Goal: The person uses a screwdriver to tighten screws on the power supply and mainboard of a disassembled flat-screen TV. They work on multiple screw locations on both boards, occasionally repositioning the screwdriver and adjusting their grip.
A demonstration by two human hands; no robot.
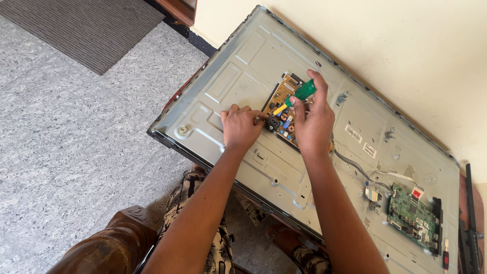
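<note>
At the centre of the frame, both hands meet over a tan board (282, 112) fixed to the grey metal back of a panel (243, 66) that lies flat and fills the right half of the frame. The right hand (313, 117) is closed around a screwdriver (298, 96) with a green handle and yellow collar, held slanting down toward the board's lower left edge, seemingly so the tip can meet a fastener there; the tip itself is hidden. The left hand (240, 127) is curled with its fingertips pinched at that same edge, just beside the tip, apparently steadying the spot. A green board (412, 217) sits at the lower right, joined by wires (355, 168). The floor (76, 132) spreads at left, with a mat (91, 25) at upper left.
</note>
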